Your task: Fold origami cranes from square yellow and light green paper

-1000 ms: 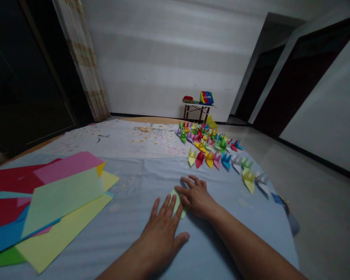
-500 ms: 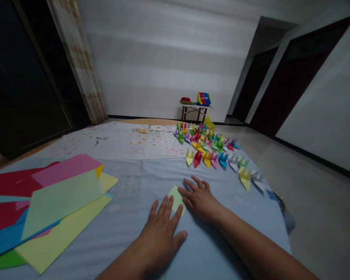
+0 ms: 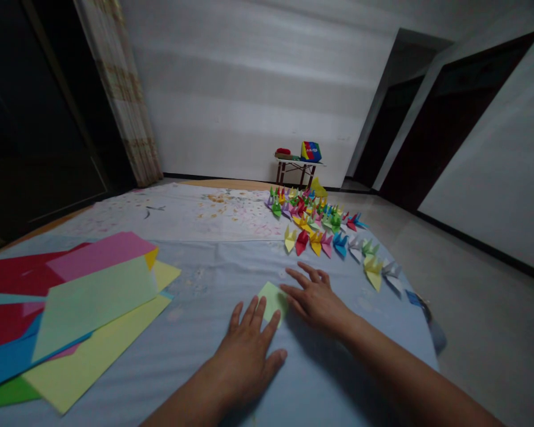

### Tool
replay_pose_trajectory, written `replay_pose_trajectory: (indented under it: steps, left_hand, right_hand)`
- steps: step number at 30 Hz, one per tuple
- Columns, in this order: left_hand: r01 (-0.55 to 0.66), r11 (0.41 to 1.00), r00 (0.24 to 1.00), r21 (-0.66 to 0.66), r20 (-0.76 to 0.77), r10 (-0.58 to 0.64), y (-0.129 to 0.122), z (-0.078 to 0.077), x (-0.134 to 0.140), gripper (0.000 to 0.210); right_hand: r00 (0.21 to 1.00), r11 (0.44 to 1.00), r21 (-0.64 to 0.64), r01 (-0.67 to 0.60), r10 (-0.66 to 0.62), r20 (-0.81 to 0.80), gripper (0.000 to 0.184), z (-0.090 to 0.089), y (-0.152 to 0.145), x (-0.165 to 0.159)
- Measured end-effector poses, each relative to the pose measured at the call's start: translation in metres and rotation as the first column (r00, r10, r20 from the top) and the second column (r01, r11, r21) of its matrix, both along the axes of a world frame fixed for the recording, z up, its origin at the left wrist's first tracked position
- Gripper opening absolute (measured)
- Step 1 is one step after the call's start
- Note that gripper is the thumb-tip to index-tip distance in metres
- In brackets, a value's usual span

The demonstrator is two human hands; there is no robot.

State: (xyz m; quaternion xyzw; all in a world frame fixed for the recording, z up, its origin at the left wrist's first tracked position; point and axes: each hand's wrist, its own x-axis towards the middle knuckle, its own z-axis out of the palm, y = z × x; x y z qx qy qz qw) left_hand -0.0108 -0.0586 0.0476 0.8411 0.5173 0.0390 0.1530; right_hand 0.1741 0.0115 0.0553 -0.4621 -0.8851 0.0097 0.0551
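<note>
A small pale green piece of folded paper (image 3: pixel 273 301) lies flat on the tablecloth in front of me, its upper corner pointing away. My left hand (image 3: pixel 250 347) rests with spread fingers over its lower left part, the fingertips on the paper and the thumb out to the side. On the other side, my right hand (image 3: pixel 315 299) is at the paper's right edge, fingers stretched and apart. Whether its fingertips touch the paper or hover just above, I cannot tell. Neither hand grips anything, and the paper's lower left is hidden under my left fingers.
Overlapping coloured paper sheets (image 3: pixel 100 302) lie at the left. Many folded paper cranes (image 3: pixel 315 242) stand in rows at the right and far right. A blue and white cloth (image 3: pixel 204 338) covers the round table. Beyond it, a small stand (image 3: pixel 300 161) holds a colourful box (image 3: pixel 311 151).
My right hand has shifted slightly right and upward, uncovering more of the green paper. The left hand stays nearly where it was.
</note>
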Motion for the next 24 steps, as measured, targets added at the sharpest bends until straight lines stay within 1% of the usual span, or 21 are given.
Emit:
replay_pose_trajectory:
  steps: [3,4,7,11,15,20,24]
  left_hand:
    - [0.005,1.0,1.0,0.021,0.016,-0.005,0.0,-0.002,0.0,0.057]
    - [0.008,1.0,1.0,0.023,0.019,-0.008,0.0,-0.003,0.0,0.057]
    - [0.018,1.0,1.0,0.014,0.022,-0.018,0.0,-0.004,-0.001,0.058]
    - [0.012,1.0,1.0,-0.006,0.018,-0.012,0.0,-0.001,0.0,0.06]
    - [0.0,1.0,1.0,-0.019,0.013,0.0,-0.001,-0.002,0.0,0.06]
    - [0.001,1.0,1.0,0.009,-0.007,-0.001,-0.006,-0.008,0.002,0.065]
    - [0.005,0.999,1.0,-0.045,-0.017,-0.006,-0.017,-0.008,0.009,0.069]
  right_hand:
    - [0.995,0.994,-0.06,-0.095,0.094,-0.02,0.039,-0.002,0.004,-0.019]
    - [0.995,0.991,-0.089,-0.104,0.103,-0.018,0.039,-0.004,0.005,-0.023]
    - [0.997,0.989,-0.128,-0.081,0.079,-0.018,0.039,-0.012,0.01,-0.029]
    - [1.0,0.997,-0.069,-0.018,0.017,-0.011,0.039,-0.017,0.02,-0.025]
    - [0.998,0.996,-0.055,0.068,-0.067,0.011,0.039,-0.023,0.028,-0.02]
    - [0.997,0.994,-0.07,0.079,-0.079,0.002,0.04,-0.03,0.03,-0.017]
    - [0.997,0.994,-0.076,0.082,-0.081,0.009,0.04,-0.032,0.03,-0.017]
